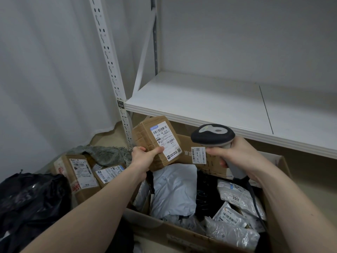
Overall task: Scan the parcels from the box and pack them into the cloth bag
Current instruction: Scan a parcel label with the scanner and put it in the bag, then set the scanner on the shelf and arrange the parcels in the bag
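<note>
The brown parcel [156, 142] is held up above the far left corner of the open cardboard box [182, 234], its white label turned toward the camera and tilted. The left hand [144, 157] grips it by the lower near corner, thumb lying across the labelled face and fingers curled behind. Just beside it to the right, the right hand [235, 157] is wrapped around the handle of the barcode scanner [213, 136], forefinger at the front where a trigger would be; the scanner's dark head sits level with the label's lower half, close but not touching.

This looks like the scanning step. The next move likely calls for aiming the scanner's window squarely at one of the barcodes, then carrying the parcel left.

Inside the box lie grey and white poly mailers [173, 190], some with labels. Left of the box, two more brown cartons [80, 172] rest in what seems to be a grey cloth bag [107, 152]. A black plastic bag [31, 199] sits nearest on the left. A white shelf [218, 106] runs above the box.
</note>
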